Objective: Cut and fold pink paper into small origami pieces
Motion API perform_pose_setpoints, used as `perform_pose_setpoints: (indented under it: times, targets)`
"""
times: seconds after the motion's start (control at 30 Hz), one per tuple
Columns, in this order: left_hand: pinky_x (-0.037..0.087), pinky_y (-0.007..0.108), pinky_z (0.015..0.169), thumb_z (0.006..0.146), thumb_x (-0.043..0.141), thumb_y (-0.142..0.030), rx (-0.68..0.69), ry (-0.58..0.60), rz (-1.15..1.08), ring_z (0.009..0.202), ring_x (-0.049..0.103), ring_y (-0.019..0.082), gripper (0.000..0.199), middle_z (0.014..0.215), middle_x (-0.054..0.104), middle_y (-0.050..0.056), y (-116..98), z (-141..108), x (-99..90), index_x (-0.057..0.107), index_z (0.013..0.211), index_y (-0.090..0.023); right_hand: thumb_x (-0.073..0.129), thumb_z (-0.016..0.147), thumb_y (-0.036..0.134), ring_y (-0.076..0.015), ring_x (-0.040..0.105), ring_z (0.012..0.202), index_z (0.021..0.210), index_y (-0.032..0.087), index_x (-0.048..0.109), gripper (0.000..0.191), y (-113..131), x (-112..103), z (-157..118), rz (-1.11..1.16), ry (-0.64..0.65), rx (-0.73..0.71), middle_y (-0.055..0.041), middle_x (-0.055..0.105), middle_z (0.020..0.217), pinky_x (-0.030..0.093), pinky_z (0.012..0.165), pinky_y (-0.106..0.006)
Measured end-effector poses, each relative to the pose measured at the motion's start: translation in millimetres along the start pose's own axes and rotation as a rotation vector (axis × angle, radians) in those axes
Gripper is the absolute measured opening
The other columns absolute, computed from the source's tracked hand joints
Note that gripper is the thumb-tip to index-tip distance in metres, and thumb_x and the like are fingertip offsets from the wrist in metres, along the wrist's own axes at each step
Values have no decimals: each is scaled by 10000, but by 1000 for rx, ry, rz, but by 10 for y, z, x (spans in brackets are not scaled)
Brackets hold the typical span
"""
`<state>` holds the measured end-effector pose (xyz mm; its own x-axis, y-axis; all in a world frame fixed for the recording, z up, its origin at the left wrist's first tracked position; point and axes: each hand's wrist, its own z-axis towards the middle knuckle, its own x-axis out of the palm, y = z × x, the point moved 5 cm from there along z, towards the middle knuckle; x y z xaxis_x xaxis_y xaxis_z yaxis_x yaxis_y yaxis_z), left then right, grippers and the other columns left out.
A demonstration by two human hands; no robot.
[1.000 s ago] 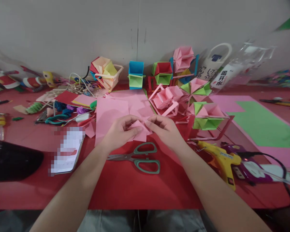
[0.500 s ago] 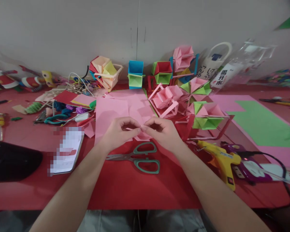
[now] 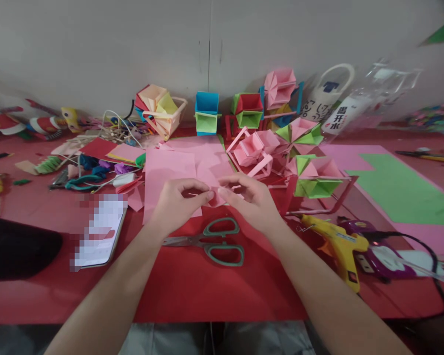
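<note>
Between the fingertips of both hands is a small folded piece of pink paper [image 3: 216, 199], partly hidden by the fingers. My left hand [image 3: 181, 201] pinches its left side with thumb and forefinger. From the other side, my right hand [image 3: 250, 199] pinches the piece the same way. Just beyond the hands lie flat pink paper sheets [image 3: 170, 170]. Scissors with green handles [image 3: 224, 241] rest on the red table [image 3: 222, 291] below the hands, blades pointing left.
Folded paper models, one a pink-and-green wheel [image 3: 316, 177], stand at the back and right. A yellow glue gun [image 3: 336, 241] and purple power strip [image 3: 377, 251] lie right. On the left are a phone [image 3: 103, 234], a black object [image 3: 18, 249] and pliers [image 3: 85, 182].
The fingertips have moved slightly apart, the right thumb and forefinger opening a little. More of the small pink paper shows between them.
</note>
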<state>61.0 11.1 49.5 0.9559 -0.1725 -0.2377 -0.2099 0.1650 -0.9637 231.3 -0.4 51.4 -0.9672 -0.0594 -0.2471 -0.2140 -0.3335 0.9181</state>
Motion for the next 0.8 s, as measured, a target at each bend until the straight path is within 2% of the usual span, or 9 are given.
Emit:
perform_pose_setpoints:
  times: [0.07, 0.17, 0.4, 0.53, 0.7, 0.8]
  targets:
    - [558, 296, 710, 767, 754, -300, 28, -72, -10, 747, 698, 192, 113, 794, 752, 45, 35, 10, -42, 751, 785, -188, 719, 826, 401, -210, 640, 967, 1052, 245, 674, 278, 26, -44, -9, -29, -82, -52, -63, 686, 1121, 515, 836, -364]
    - [555, 280, 699, 768, 757, -299, 45, -121, -49, 746, 693, 178, 121, 796, 736, 37, 77, 20, -63, 727, 793, -185, 718, 832, 374, -232, 613, 1065, 1070, 261, 653, 271, 84, -72, -36, -128, -159, -149, -67, 658, 1175, 497, 896, -391]
    - [561, 278, 696, 723, 713, -194, 3, -105, -63, 748, 681, 165, 150, 856, 722, 24, 36, 14, 25, 711, 873, -185, 705, 849, 336, -245, 597, 1135, 1106, 272, 654, 269, 65, -27, -46, -126, -125, -177, -70, 642, 1204, 492, 954, -421]
    - [559, 271, 706, 705, 677, -162, 1, -60, -12, 757, 671, 159, 153, 837, 712, 14, 25, 11, 65, 720, 851, -181, 713, 849, 330, -231, 603, 1123, 1119, 272, 676, 279, 93, 1, -51, -166, -98, -219, -67, 645, 1182, 483, 986, -414]
    - [563, 273, 665, 770, 636, -191, -20, 44, -111, 661, 648, 141, 67, 716, 669, -3, 37, -1, 113, 682, 816, -173, 698, 864, 329, -227, 604, 1142, 1114, 253, 703, 262, 88, 48, -59, -192, -63, -233, -84, 636, 1191, 471, 1022, -414]
    - [557, 260, 666, 792, 599, -172, -22, 59, -115, 646, 636, 127, 77, 693, 655, -13, 31, 1, 115, 676, 797, -169, 665, 884, 308, -232, 586, 1173, 1132, 258, 698, 255, 99, 47, -69, -233, -68, -281, -88, 618, 1218, 466, 1034, -439]
